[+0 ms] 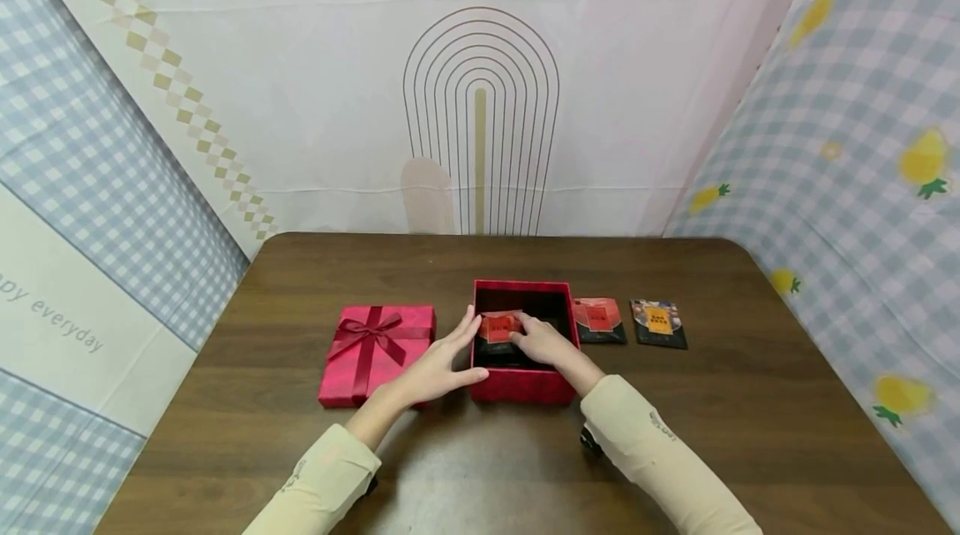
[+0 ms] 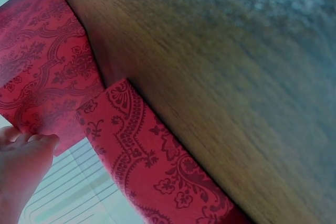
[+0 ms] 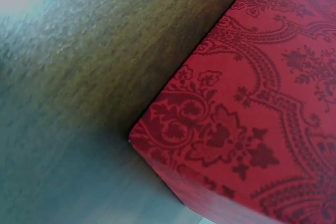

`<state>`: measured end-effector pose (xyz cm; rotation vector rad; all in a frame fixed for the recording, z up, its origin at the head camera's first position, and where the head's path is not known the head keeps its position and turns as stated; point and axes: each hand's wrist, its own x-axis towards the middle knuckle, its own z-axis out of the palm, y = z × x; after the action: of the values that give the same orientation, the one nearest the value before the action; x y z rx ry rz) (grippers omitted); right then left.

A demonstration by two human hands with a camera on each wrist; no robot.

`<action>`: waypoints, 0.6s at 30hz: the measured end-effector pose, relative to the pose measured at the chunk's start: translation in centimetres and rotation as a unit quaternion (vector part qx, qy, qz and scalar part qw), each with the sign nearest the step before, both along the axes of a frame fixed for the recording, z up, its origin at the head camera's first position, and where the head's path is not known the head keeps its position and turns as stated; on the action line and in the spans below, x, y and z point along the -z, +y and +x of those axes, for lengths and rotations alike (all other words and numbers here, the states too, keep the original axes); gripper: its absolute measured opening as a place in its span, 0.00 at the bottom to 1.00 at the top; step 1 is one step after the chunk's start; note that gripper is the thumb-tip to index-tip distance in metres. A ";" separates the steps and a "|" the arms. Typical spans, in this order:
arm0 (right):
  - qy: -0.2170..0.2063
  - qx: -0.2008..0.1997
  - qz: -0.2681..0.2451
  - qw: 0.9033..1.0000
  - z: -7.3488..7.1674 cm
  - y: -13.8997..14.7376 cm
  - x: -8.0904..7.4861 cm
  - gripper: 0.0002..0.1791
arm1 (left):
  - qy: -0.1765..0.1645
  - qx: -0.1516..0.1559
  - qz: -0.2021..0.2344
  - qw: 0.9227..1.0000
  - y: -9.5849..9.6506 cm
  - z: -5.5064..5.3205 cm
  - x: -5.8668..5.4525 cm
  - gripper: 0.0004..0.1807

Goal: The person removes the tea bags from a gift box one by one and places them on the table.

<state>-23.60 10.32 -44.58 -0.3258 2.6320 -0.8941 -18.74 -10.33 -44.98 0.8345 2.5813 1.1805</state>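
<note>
A red patterned gift box (image 1: 521, 387) stands uncovered on the table, its dark inside facing up. My left hand (image 1: 438, 367) rests along the box's left rim, fingers and thumb spread fairly straight. In the left wrist view its fingertips (image 2: 44, 139) touch the box's red wall. My right hand (image 1: 546, 342) reaches over the front right of the box. Inside, it pinches the right edge of a red-and-black packet (image 1: 498, 327), which lies toward the left wall. The right wrist view shows only the box's outer wall (image 3: 252, 98) and the tabletop; the hand is hidden there.
Left of the box lies its red lid (image 1: 341, 368) with a dark red ribbon bow (image 1: 369, 337). Close by the box's right side is another red-and-black packet (image 1: 600, 321). Farther right lies a black packet with an orange label (image 1: 658, 323). Everything is on a brown wooden table (image 1: 480, 468).
</note>
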 end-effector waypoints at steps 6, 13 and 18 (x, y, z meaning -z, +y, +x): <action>0.011 -0.001 -0.005 1.000 0.2 0.0 0.0 0.26 | 0.000 0.002 0.003 1.000 0.0 0.0 0.1 0.44; 0.053 -0.002 -0.008 0.999 0.4 -0.1 0.0 0.22 | 0.000 0.002 0.001 1.000 0.0 0.1 0.1 0.44; 0.079 0.011 0.003 0.997 0.3 -0.2 -0.3 0.19 | 0.003 -0.001 0.003 1.000 0.0 0.1 0.0 0.43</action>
<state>-23.31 10.14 -44.31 -0.3807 2.7868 -0.9018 -18.66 -10.34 -45.01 0.8378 2.5863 1.1875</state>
